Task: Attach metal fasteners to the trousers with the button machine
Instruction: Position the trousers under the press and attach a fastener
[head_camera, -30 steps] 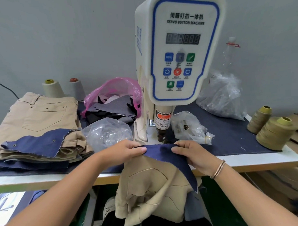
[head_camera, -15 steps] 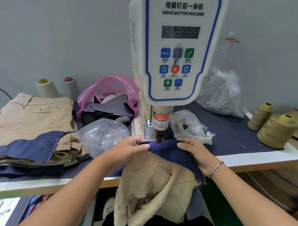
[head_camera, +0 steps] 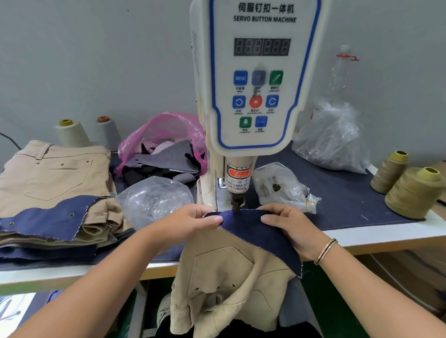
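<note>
A white servo button machine (head_camera: 259, 74) stands at the middle of the table, and its dark punch head (head_camera: 236, 205) touches a navy denim flap (head_camera: 246, 222). The flap belongs to beige trousers (head_camera: 228, 275) that hang over the table's front edge. My left hand (head_camera: 191, 221) pinches the flap's left edge. My right hand (head_camera: 289, 223) pinches its right edge. The fabric is stretched flat between both hands under the punch.
A stack of beige trousers with navy flaps (head_camera: 48, 197) lies at the left. A clear plastic bag (head_camera: 152, 199), a pink bag of scraps (head_camera: 165, 148), a bag of fasteners (head_camera: 280, 184) and thread cones (head_camera: 415, 192) surround the machine.
The punch head has come down onto the navy flap. Both hands keep hold of the flap and have shifted slightly up with it.
</note>
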A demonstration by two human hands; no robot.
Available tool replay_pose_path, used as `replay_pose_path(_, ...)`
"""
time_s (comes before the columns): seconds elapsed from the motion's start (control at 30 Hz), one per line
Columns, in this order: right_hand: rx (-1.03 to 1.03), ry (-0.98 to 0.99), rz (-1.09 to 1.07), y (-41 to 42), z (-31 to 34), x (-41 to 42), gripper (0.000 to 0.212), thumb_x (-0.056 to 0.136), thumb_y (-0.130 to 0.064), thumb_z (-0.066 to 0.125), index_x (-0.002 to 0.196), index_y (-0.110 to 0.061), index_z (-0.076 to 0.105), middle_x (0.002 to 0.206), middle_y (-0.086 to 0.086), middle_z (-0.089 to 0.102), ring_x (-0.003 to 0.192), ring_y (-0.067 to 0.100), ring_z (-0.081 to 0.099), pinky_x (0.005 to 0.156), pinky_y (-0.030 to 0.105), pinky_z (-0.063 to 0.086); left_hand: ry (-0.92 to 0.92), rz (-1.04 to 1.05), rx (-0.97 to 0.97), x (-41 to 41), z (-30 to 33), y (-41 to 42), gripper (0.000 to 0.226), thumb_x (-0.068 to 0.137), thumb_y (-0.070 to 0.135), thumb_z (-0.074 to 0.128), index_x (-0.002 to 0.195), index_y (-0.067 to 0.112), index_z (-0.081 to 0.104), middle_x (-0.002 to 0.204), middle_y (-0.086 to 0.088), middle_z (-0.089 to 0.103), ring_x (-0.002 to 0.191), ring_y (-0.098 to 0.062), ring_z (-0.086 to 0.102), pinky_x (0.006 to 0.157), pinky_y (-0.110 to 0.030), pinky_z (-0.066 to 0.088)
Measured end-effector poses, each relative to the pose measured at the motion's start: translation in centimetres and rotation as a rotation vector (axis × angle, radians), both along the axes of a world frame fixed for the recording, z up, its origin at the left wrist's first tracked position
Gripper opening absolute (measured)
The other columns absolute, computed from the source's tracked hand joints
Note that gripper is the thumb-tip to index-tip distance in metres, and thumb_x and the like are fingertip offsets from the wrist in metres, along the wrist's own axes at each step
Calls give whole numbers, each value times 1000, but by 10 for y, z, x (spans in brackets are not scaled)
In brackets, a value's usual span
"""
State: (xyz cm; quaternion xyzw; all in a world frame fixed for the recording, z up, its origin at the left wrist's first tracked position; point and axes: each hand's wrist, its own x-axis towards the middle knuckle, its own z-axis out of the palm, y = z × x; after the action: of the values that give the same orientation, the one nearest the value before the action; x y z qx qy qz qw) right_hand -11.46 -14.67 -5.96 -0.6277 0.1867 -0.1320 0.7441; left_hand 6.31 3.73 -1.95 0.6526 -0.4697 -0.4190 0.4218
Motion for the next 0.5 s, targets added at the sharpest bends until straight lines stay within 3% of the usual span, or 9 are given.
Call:
replay_pose_path(0.1, -206, 85, -27, 2, 4, 1, 17, 88, -26, 62, 98, -34, 74, 105, -6, 72, 101, 10, 65, 85, 23, 51, -2, 24, 4, 2, -2, 0, 38, 92, 36, 55, 101, 1, 64, 98, -13, 68, 91, -12, 57, 87, -24, 42)
replay_pose_path(0.17, -290, 111, -64, 4, 7, 1, 16, 89, -29, 62, 94, -38, 74, 101, -11, 72, 97, 5, 64, 82, 20, 48, 43, 102, 33, 2, -2, -7, 31, 95, 36, 51, 83, 12, 67, 77, 4, 69, 83, -9, 59, 77, -17, 45)
replay_pose_path(0.23, -343, 122, -52, 5, 10, 1, 15, 88, -29, 63, 91, -39, 74, 99, -13, 72, 95, 2, 64, 82, 19, 45, 117, 184, 105, 2, 1, -12, 42, 87, 50, 45, 75, 18, 69, 66, 7, 64, 73, -12, 59, 73, -23, 44)
replay_pose_path(0.37, -464, 137, 0, 8, 14, 0, 18, 89, -32, 62, 92, -45, 73, 104, -18, 71, 102, -1, 61, 94, 25, 43, -101, 79, 146, 1, 4, -2, 47, 77, 73, 45, 84, 36, 73, 95, 24, 66, 95, 5, 58, 89, -24, 36)
replay_pose_path(0.43, -494, 137, -26, 9, 15, 1, 21, 89, -31, 62, 88, -50, 72, 102, -21, 70, 101, -3, 61, 95, 24, 43, -124, 31, 117, 2, 4, -1, 43, 85, 66, 50, 80, 29, 71, 87, 24, 65, 86, 5, 58, 82, -21, 37)
replay_pose_path(0.5, -507, 135, -52, 11, 15, 2, 24, 89, -30, 62, 85, -52, 72, 99, -22, 70, 99, -4, 62, 92, 22, 44, -193, -6, 93, 2, 4, -2, 35, 91, 45, 58, 76, 15, 65, 74, 14, 58, 70, 0, 51, 70, -16, 38)
